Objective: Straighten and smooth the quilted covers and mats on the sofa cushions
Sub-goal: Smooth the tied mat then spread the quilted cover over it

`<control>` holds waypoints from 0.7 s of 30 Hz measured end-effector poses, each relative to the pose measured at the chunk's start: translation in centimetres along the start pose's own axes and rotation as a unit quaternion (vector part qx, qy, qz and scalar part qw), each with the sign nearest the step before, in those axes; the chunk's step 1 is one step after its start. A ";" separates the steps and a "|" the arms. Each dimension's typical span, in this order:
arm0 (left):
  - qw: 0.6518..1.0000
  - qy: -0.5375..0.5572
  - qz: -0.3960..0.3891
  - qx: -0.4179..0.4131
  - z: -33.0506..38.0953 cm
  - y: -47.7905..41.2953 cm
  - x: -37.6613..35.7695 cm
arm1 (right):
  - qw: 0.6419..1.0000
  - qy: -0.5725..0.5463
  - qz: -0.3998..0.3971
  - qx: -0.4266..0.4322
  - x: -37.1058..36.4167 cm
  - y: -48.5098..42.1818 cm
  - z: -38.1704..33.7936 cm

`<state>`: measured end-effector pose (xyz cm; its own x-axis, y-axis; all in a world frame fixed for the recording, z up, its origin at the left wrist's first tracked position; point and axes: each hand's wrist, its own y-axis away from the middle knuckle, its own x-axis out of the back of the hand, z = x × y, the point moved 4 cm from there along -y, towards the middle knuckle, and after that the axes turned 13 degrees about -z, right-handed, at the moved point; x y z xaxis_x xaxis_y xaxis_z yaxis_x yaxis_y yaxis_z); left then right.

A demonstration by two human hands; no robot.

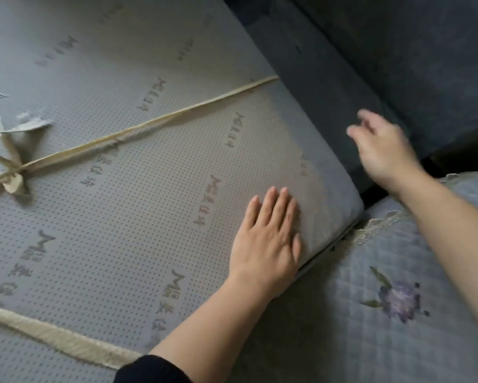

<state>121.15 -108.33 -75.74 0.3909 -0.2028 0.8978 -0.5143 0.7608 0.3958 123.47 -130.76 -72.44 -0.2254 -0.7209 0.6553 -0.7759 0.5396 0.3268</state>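
I'm pressing my left hand (265,239) flat, fingers straight, near the corner of the dotted mat (138,205); my blurred right hand (384,146), seemingly loose-fingered, is hovering beyond it. Slow outward sweeps should suit.

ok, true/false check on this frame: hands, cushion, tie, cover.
1. The left hand lies flat on the cushion. True.
2. A cream tie crosses the cushion. True.
3. The right hand grips the tie. False: it is up by the dark sofa back, clear of the tie.
4. The cover bears a purple flower. True.
5. The cover lies on top of the cushion. False: it lies beside the cushion's corner.
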 end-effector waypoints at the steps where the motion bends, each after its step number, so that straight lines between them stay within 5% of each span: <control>1: 1.000 0.003 -0.014 -0.006 0.1 -0.1 -0.9 | 0.994 -0.009 0.104 0.039 1.9 0.2 -1.4; 3: 1.000 0.015 -0.014 -0.018 0.2 -0.5 -0.6 | 0.960 -0.046 0.251 0.115 2.0 1.4 -1.5; 4: 1.000 0.004 -0.010 -0.019 0.2 -0.5 -0.2 | 0.961 -0.014 0.249 0.121 0.2 1.8 -0.3; 6: 1.000 -0.001 -0.002 -0.011 -0.3 -0.1 0.1 | 0.992 0.085 0.096 0.012 -6.1 2.9 4.6; 9: 1.000 -0.007 0.008 -0.009 -1.1 1.4 -0.3 | 0.976 0.158 -0.077 -0.131 -9.4 3.5 9.2; 14: 0.999 0.009 0.025 0.036 -2.8 5.4 1.4 | 0.984 0.121 -0.086 -0.102 -7.5 5.1 5.1; 21: 0.996 0.001 0.008 0.093 -8.3 15.7 3.9 | 0.992 0.061 -0.102 0.036 -14.7 16.7 -6.7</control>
<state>120.94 -92.10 -67.66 0.3828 -0.1898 0.9041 -0.6526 0.6372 0.4100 117.73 -108.21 -72.04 0.0092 -0.7518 0.6593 -0.8397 0.3522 0.4133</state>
